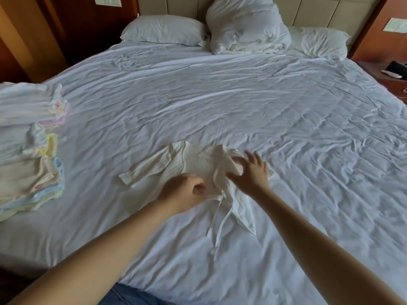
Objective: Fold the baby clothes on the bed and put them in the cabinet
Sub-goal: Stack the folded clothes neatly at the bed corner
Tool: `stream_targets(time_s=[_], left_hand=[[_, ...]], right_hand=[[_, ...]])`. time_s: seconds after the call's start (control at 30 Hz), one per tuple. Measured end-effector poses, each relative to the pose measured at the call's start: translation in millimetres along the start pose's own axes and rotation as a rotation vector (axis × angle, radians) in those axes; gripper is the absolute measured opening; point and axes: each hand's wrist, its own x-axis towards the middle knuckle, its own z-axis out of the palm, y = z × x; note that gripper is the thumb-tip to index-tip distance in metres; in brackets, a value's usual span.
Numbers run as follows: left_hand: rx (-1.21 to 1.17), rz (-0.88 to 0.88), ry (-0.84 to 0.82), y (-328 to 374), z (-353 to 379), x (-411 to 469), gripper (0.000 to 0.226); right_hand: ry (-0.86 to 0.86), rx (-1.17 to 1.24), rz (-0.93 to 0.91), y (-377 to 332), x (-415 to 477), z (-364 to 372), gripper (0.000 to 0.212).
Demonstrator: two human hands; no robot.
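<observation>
Head camera looks down over the bed (220,95), and there in the near middle of the sheet lies a cream baby shirt (193,161), one sleeve stretched out to the left, its ties (217,227) trailing toward the person. Left hand (182,194) is at the shirt's near edge, fingers curled in, pinching the cloth. Right hand (251,172) rests on the shirt's right side, fingers straight and spread over the bunched fabric. Over at the bed's left edge sit two stacks of folded clothes (33,179) in white, pink, yellow and blue, well apart from the shirt. Up by the headboard, two pillows (163,29) with a bunched duvet (244,27) between them.
</observation>
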Motion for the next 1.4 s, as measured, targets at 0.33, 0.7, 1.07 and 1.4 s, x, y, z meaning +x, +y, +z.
stream_targets(time_s=[0.33,0.7,1.07,1.4], left_hand=[[0.272,-0.304,0.036,-47,-17,-17,0.023],[-0.250,-0.309,0.185,-45,-40,-10,0.023],[-0.622,-0.202,0.110,-33,-33,19,0.022],[-0.327,-0.258,0.064,-69,-6,6,0.015]], right_hand=[[-0.133,-0.146,-0.136,-41,-19,20,0.036],[-0.415,0.667,0.169,-106,-2,35,0.035],[-0.156,0.787,0.318,-105,52,26,0.021],[-0.094,0.369,0.263,-62,72,44,0.040]])
